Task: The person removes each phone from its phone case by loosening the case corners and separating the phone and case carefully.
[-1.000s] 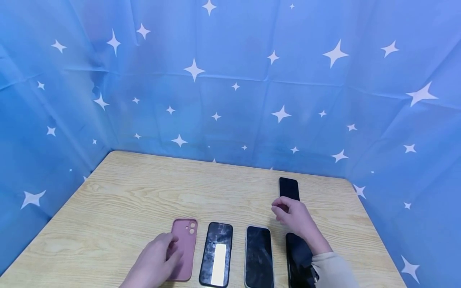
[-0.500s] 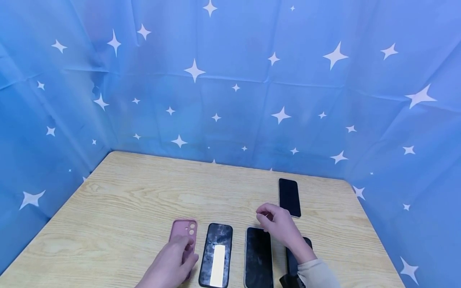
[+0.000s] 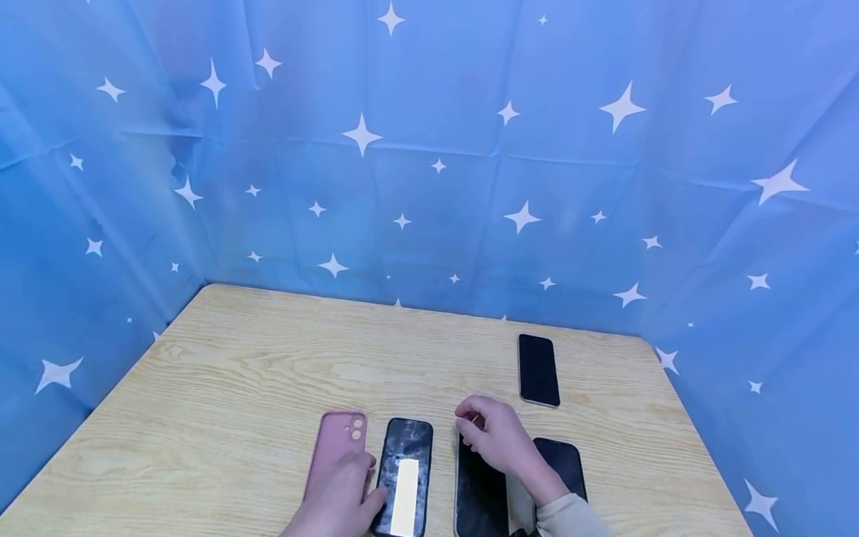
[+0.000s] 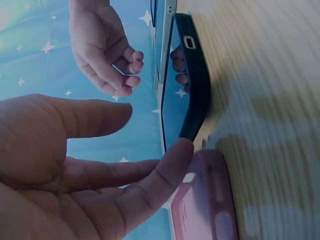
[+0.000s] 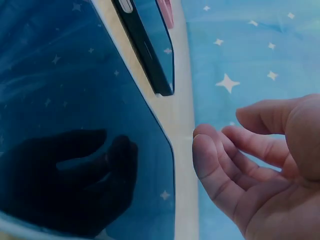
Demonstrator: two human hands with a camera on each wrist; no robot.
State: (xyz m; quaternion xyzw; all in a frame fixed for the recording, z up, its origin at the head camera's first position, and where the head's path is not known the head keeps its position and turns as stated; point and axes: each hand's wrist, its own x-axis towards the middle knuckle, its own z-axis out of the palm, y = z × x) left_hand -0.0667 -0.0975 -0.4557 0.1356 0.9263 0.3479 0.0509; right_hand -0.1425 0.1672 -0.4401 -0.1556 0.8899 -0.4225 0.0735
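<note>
In the head view my left hand (image 3: 342,496) hovers over the lower part of a pink phone case (image 3: 335,444), its thumb at the left edge of a phone in a black case (image 3: 406,440). The left wrist view shows the left hand's fingers (image 4: 150,192) loosely bent beside the black-cased phone (image 4: 197,85) and the pink case (image 4: 215,200), with nothing in them. My right hand (image 3: 496,440) is over the top end of a light-framed phone (image 3: 479,496). In the right wrist view its relaxed fingers (image 5: 215,170) hold nothing, and the dark screen (image 5: 120,115) mirrors them.
Another dark phone (image 3: 566,462) lies to the right, partly under the right forearm. Farther back lies one more phone (image 3: 539,371), screen up. The wooden table (image 3: 268,358) ends at a blue curtain (image 3: 429,186) printed with white stars.
My right hand has moved left and nearer, from beside the back phone to over the light-framed phone. The left hand has slid right, from the pink case toward the black-cased phone.
</note>
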